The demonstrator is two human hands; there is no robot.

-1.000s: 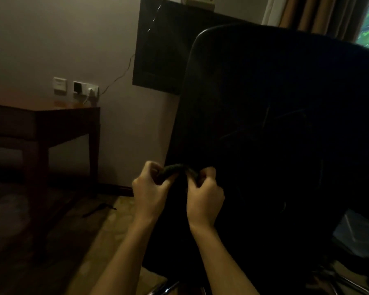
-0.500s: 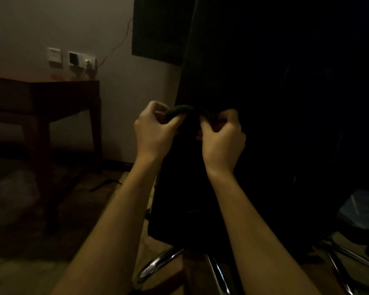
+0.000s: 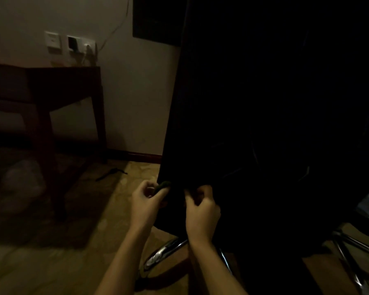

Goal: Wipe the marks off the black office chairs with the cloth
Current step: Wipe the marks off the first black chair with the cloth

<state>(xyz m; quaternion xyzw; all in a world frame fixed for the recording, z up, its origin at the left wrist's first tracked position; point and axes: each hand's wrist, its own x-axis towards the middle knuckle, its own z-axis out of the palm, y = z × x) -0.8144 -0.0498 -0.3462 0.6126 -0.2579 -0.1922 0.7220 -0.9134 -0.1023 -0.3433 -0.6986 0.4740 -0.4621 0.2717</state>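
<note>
The tall back of a black office chair (image 3: 254, 103) fills the right half of the view in a dim room. A dark cloth (image 3: 162, 185) is stretched between both my hands against the lower left part of the chair back. My left hand (image 3: 145, 202) pinches its rolled left end. My right hand (image 3: 201, 207) grips the other end, pressed to the chair. Most of the cloth blends into the black chair and is hard to make out.
Chrome legs of the chair base (image 3: 164, 252) splay on the carpet below my hands. A dark wooden table (image 3: 51, 86) stands at the left against the wall, under wall sockets (image 3: 79, 44) with a cable. A black panel (image 3: 156, 20) hangs on the wall.
Both hands have slid the cloth down the chair back, from mid-height to near its lower edge. The view has tilted down, bringing the chrome base into sight.
</note>
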